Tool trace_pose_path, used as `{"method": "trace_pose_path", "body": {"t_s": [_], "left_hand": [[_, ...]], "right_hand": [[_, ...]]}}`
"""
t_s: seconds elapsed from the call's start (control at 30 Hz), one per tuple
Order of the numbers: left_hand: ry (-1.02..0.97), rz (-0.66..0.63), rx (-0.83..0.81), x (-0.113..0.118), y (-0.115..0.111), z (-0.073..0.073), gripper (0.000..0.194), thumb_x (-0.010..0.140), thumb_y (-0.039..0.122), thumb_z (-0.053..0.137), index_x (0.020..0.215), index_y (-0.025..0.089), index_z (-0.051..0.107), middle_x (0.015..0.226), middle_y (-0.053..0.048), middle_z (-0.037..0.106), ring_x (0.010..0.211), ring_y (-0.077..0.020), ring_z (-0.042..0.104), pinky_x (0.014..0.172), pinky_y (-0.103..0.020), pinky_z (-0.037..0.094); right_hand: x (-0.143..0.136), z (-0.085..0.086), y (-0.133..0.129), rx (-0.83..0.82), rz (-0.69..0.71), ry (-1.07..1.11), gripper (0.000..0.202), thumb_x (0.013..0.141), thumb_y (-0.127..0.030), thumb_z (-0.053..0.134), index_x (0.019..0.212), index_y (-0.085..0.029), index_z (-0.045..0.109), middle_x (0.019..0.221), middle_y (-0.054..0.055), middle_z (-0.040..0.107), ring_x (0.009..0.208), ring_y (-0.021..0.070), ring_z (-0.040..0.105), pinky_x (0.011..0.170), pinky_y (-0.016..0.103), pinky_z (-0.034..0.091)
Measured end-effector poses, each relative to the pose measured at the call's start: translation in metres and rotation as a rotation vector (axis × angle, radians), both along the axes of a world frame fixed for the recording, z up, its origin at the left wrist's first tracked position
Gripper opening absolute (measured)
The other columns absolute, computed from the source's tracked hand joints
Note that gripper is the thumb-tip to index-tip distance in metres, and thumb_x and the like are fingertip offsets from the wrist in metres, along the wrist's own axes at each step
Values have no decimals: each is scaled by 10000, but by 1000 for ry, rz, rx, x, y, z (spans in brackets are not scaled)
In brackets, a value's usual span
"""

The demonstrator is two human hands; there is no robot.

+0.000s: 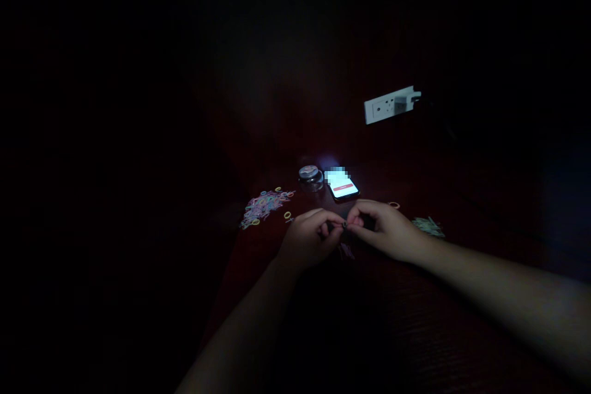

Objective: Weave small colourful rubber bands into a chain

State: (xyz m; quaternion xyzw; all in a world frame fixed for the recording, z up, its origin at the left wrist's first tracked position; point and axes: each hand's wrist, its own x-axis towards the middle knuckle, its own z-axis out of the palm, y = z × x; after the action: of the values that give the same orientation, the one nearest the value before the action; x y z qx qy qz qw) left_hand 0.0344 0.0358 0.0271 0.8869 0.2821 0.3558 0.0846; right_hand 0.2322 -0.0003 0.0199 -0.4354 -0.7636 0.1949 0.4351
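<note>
My left hand (311, 235) and my right hand (385, 229) meet fingertip to fingertip, both pinched on one small dark ring-like piece (344, 225). Its details are too dim to make out. Just below the fingertips lies a little group of purplish pieces (346, 251). Left of my left hand is a pile of small coloured bands (268, 206), with a yellow ring (287, 215) apart from it. Behind my right hand are an orange ring (394, 205) and a pile of pale greenish pieces (428, 226).
A lit phone (342, 184) lies beyond my hands, beside a round lidded jar (310, 175). Farther back on the right is a white power strip (391, 105) with a dark cable. The dark red table (249, 271) has its left edge near my left forearm. Surroundings are very dark.
</note>
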Motion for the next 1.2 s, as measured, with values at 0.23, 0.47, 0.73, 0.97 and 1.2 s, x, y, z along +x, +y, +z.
{"method": "trace_pose_path", "body": {"t_s": [0.23, 0.47, 0.73, 0.97, 1.2], "left_hand": [[-14, -58, 4, -1, -1, 1, 166, 785, 284, 685, 927, 198, 671, 746, 6, 640, 635, -110, 558, 599, -240, 440], [-32, -24, 9, 0, -1, 1, 120, 815, 266, 651, 912, 198, 674, 775, 0, 662, 628, -102, 563, 610, -237, 453], [-17, -33, 26, -1, -1, 1, 178, 780, 332, 699, 895, 199, 672, 721, 7, 644, 630, -114, 570, 590, -245, 456], [-26, -28, 33, 0, 0, 0, 137, 786, 300, 684, 877, 198, 678, 743, 3, 658, 631, -110, 566, 595, -243, 453], [-35, 16, 36, 0, 1, -2, 83, 798, 228, 644, 860, 201, 692, 694, 12, 635, 611, -105, 568, 602, -244, 452]], "right_hand": [[0, 0, 0, 8, 7, -6, 68, 818, -221, 605, 767, -177, 611, 729, 6, 587, 694, 139, 548, 644, 264, 440], [1, -1, 1, 5, 20, -31, 76, 826, -230, 595, 773, -179, 615, 739, 11, 593, 698, 140, 549, 643, 262, 440], [1, 0, 0, 26, -17, -49, 56, 801, -210, 604, 750, -187, 606, 719, 4, 599, 685, 141, 555, 629, 259, 426], [2, -2, 1, 51, -35, -70, 59, 800, -206, 596, 746, -184, 600, 716, 2, 595, 683, 137, 552, 619, 251, 409], [1, 1, 0, 56, -30, -57, 66, 803, -214, 597, 745, -181, 597, 720, 1, 590, 684, 137, 554, 642, 261, 416]]}}
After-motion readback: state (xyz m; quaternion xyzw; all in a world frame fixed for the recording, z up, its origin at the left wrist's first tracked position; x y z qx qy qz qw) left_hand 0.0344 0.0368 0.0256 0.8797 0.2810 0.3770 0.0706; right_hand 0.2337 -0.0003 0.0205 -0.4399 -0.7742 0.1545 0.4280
